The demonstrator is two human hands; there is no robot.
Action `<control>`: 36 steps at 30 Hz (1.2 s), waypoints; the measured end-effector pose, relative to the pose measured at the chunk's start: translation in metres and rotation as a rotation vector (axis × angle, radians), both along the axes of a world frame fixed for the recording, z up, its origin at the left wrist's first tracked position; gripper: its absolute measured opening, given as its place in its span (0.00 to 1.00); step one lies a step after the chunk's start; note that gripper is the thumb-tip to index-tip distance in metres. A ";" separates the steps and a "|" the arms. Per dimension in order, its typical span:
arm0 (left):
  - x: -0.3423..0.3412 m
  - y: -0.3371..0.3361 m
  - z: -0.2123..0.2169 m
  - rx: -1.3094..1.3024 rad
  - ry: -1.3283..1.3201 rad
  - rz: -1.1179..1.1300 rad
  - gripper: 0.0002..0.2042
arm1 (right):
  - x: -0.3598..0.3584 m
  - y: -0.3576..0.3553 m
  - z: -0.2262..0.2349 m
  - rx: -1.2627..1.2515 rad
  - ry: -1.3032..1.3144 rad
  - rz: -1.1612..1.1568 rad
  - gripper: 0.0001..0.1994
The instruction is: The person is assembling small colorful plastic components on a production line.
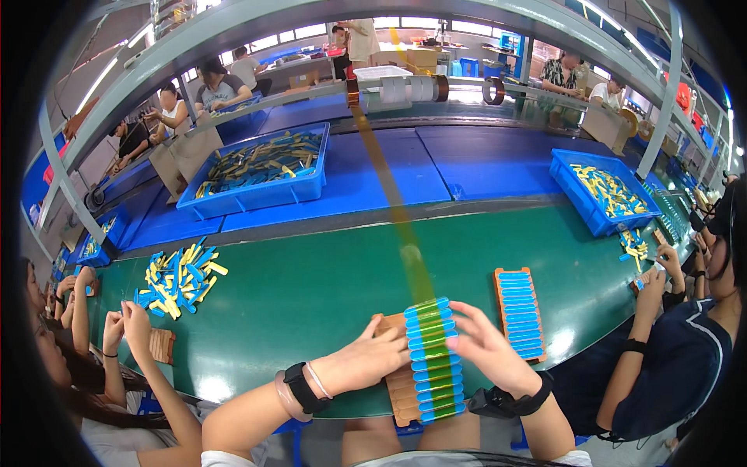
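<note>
Amber tape strip (389,187) ran down from a roll on the overhead rail (354,92) to the row of blue cells (436,359) sitting in a brown slotted tray (401,385) at the near edge of the green tabletop (311,288). Tape lay lengthwise across the middle of the cells, w/ a yellow-green cast where it overlapped the blue.

Left hand (366,362) rested on the tray's left side, fingers loosely spread, steadying tray and cells; not pinching anything. Right hand (486,350) lay against the right side of the row, fingers stretched flat toward the tape, pressing rather than gripping.

To do this well, prob.: keep the tape taut and centred, press from one end to the other so no bubbles or creases form, and hold the tray firm w/ the left so cells don't shift in their slots.

Nearby: a 2nd tray of blue cells (520,313) just right of the right hand, a loose pile of blue and yellow pieces (179,280) to the left, blue bins (257,167) further back. Co-workers' hands worked on both sides.
</note>
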State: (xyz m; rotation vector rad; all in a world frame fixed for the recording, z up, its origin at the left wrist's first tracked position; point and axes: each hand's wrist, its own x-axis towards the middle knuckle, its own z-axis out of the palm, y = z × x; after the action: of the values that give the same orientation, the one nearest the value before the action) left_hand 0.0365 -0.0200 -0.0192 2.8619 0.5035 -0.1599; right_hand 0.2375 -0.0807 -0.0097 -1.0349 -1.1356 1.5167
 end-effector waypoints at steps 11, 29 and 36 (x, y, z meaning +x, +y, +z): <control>-0.131 0.103 -0.001 0.067 -0.046 0.640 0.34 | 0.053 -0.051 -0.008 0.271 -0.566 -0.475 0.31; 0.034 0.037 -0.032 -0.138 -0.322 0.709 0.18 | 0.055 -0.062 -0.058 0.292 -1.114 -0.657 0.49; -0.027 0.007 0.015 -1.532 -1.025 0.790 0.07 | 0.006 -0.064 -0.057 0.476 -1.158 -0.447 0.48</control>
State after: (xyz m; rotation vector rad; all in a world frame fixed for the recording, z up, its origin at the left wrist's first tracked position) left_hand 0.0100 -0.0135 -0.0041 0.9017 0.7167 0.6890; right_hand 0.2434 -0.1451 -0.0665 -1.7081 -1.7340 0.1564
